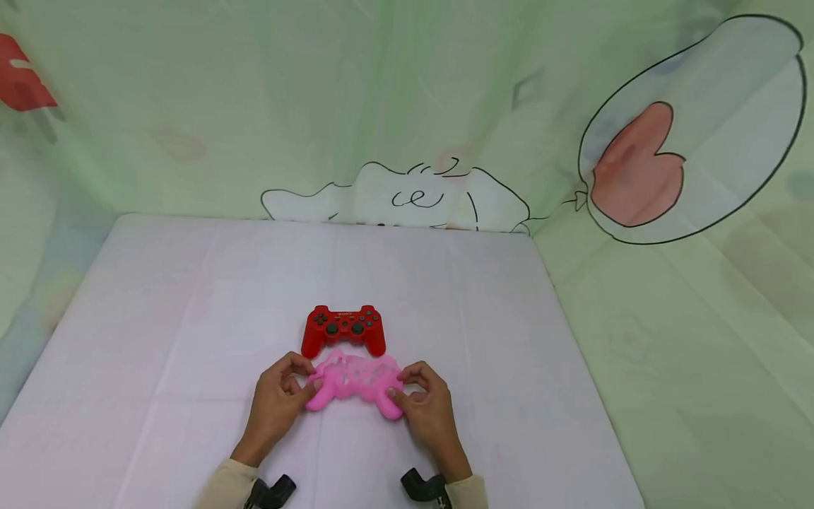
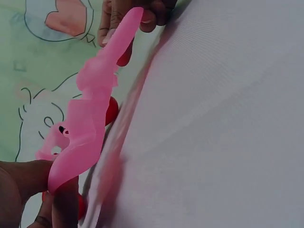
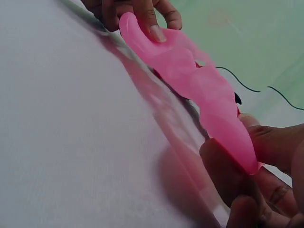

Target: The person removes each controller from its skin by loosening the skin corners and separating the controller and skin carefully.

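A soft pink silicone controller cover [image 1: 359, 378] is held level in front of the person, with its cut-out holes facing up and its two grip ends toward the person. The left hand [image 1: 276, 399] pinches its left grip end between thumb and fingers. At the opposite end, the right hand [image 1: 432, 410] pinches the right grip the same way. In both wrist views the cover [image 2: 90, 114] looks thin and bent, raised off the white surface. Just beyond it lies a red game controller [image 1: 344, 325] with black sticks and buttons, face up; the cover hides most of it in the wrist views.
A white table surface [image 1: 191, 304] extends around the hands. Behind it hangs a green cloth backdrop [image 1: 305, 92] with cartoon drawings, including a balloon [image 1: 731, 134] at the right. Black camera mounts [image 1: 273, 491] sit at both wrists.
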